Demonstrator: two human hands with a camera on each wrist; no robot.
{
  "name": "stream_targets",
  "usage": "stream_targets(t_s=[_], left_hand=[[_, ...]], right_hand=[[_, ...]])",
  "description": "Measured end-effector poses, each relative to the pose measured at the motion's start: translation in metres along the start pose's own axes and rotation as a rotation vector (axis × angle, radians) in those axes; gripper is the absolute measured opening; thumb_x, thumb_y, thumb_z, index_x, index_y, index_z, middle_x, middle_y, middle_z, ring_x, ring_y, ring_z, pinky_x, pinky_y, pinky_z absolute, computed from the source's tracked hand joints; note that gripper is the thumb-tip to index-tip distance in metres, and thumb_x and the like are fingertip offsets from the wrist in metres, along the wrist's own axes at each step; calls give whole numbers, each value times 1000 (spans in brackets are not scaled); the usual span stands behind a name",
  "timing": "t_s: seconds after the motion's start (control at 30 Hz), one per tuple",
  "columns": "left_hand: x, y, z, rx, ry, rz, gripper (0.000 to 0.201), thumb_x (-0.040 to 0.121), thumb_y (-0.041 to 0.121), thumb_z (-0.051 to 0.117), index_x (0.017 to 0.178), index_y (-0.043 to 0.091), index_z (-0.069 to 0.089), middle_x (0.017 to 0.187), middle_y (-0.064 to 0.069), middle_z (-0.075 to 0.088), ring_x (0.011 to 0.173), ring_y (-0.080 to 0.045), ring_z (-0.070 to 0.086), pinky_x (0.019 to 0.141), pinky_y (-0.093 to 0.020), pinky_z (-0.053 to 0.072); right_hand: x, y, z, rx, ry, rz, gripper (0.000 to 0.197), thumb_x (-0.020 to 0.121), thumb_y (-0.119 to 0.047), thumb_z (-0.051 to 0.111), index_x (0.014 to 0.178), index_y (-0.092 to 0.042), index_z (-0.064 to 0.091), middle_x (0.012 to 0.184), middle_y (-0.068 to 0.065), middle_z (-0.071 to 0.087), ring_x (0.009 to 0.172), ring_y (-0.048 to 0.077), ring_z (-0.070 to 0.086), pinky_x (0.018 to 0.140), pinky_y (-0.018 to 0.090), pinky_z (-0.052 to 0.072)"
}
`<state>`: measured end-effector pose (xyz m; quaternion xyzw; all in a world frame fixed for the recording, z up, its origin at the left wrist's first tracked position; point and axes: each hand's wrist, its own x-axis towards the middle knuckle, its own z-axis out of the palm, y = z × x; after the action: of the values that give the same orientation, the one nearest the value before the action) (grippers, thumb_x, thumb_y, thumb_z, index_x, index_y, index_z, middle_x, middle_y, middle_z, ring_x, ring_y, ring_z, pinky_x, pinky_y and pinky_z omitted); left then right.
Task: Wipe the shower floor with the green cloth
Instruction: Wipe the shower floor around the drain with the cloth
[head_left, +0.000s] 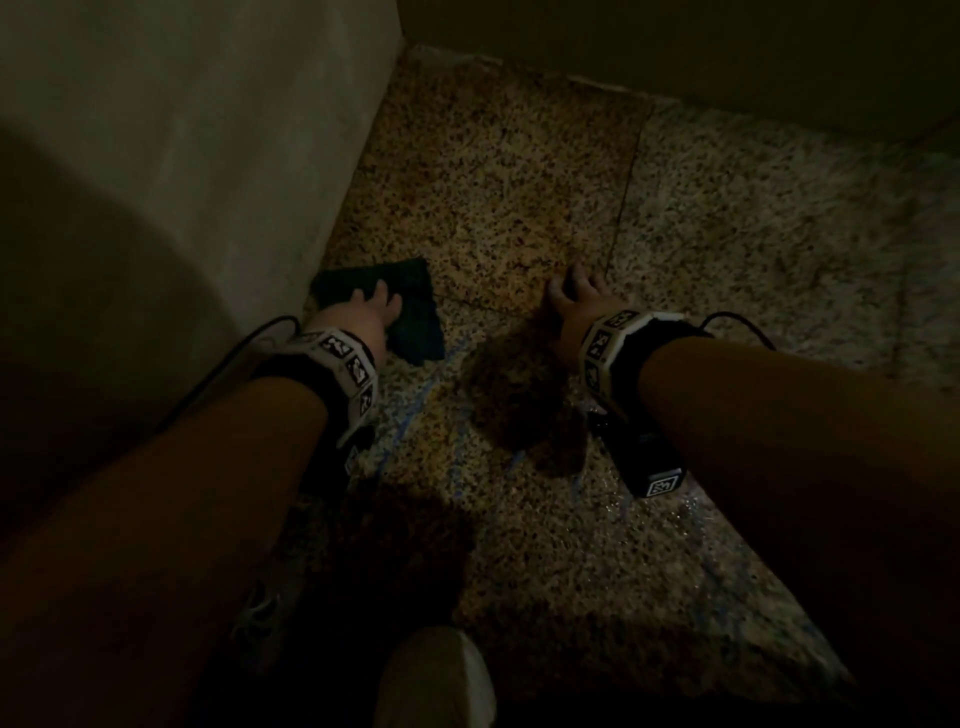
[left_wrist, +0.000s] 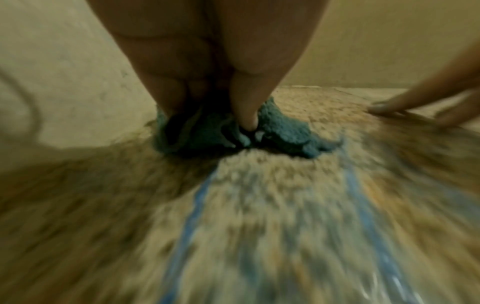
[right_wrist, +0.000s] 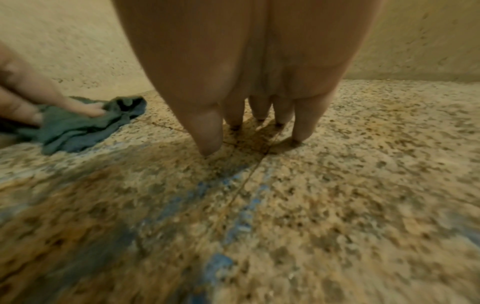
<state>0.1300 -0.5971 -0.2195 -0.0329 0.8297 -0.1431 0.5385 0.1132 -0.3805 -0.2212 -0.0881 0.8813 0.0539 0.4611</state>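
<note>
The dark green cloth (head_left: 415, 322) (left_wrist: 285, 131) (right_wrist: 78, 131) lies bunched on the speckled stone shower floor (head_left: 519, 182), close against the left wall. My left hand (head_left: 371, 306) (left_wrist: 210, 119) (right_wrist: 52, 102) presses down on it, and its fingers (right_wrist: 85, 109) lie fairly straight across the fabric. The cloth's near-left part is hidden under the palm. About a hand's width to the right, my right hand (head_left: 574, 291) (right_wrist: 249, 131) is propped on the bare floor by its spread fingertips (right_wrist: 207, 144), holding nothing.
A plain wall (head_left: 182, 156) rises on the left and another (head_left: 675, 41) at the back, meeting in a corner. Faint blue streaks (head_left: 410, 410) (right_wrist: 244, 216) cross the floor behind the cloth. A wet sheen (head_left: 649, 514) shows lower right. A pale shoe or knee (head_left: 436, 675) sits at the bottom.
</note>
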Motion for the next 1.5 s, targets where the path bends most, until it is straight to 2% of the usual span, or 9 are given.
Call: stream_targets(t_s=[0.17, 0.33, 0.57, 0.73, 0.93, 1.13, 1.37, 1.43, 1.5], left_hand=[[0, 2, 22, 38, -37, 39, 77, 97, 5, 47, 149, 11, -10, 155, -13, -21, 144, -32, -9, 116, -40, 16], [-4, 5, 40, 93, -76, 36, 77, 97, 2, 46, 149, 12, -10, 154, -12, -22, 144, -30, -12, 117, -40, 11], [-4, 8, 21, 174, -128, 8, 90, 92, 14, 57, 149, 11, -12, 155, -14, -20, 144, -35, -8, 116, -45, 13], [0, 9, 26, 122, -107, -5, 91, 91, 13, 59, 149, 12, -11, 155, -12, -20, 144, -33, -9, 115, -45, 15], [-4, 16, 25, 73, -18, 2, 81, 95, 12, 52, 151, 12, -7, 157, -13, -14, 144, -37, -1, 112, -50, 19], [-10, 23, 27, 43, 73, -12, 70, 97, 3, 43, 152, 11, -1, 158, -11, -8, 144, -35, 4, 112, -49, 27], [-11, 26, 26, -7, 67, 2, 73, 97, 8, 46, 151, 11, -2, 158, -10, -11, 144, -35, 2, 111, -48, 23], [-13, 25, 27, -13, 68, 2, 72, 97, 7, 44, 151, 11, -4, 157, -9, -12, 144, -34, 0, 111, -48, 22], [-14, 24, 30, 8, 84, 28, 70, 98, 5, 40, 151, 12, -5, 157, -10, -12, 144, -35, 0, 111, -49, 22]], right_hand=[[-4, 2, 2, -25, 10, -10, 76, 99, -41, 43, 150, -29, -11, 158, 0, -19, 146, 28, -9, 115, 51, 21], [-8, -4, 2, -58, 10, 6, 79, 98, -37, 46, 150, -27, -12, 157, 1, -21, 146, 28, -7, 112, 53, 21], [-13, -7, 2, -77, 10, 18, 77, 100, -37, 43, 151, -24, -13, 157, 2, -22, 146, 28, -11, 113, 51, 17], [-10, -5, 1, -57, -11, 10, 81, 98, -39, 47, 150, -26, -14, 157, 1, -22, 146, 29, -11, 116, 51, 17], [-33, -10, -3, -195, -19, -20, 66, 103, -37, 31, 151, -19, -10, 157, 8, -19, 145, 33, -6, 114, 46, 15], [-49, -18, -9, -188, -67, -25, 68, 102, -34, 38, 152, -16, -6, 158, 6, -15, 145, 31, -7, 114, 42, 14], [-35, -14, -3, -77, -53, -8, 73, 100, -39, 42, 152, -21, -7, 158, 5, -16, 145, 36, -4, 113, 46, 21], [-32, -10, -1, -34, -62, 9, 73, 100, -43, 40, 152, -25, -7, 158, 4, -16, 145, 35, 5, 109, 46, 30], [-29, -7, 0, -43, -50, -12, 67, 101, -40, 36, 152, -26, -5, 158, 2, -15, 142, 30, 18, 95, 37, 43]])
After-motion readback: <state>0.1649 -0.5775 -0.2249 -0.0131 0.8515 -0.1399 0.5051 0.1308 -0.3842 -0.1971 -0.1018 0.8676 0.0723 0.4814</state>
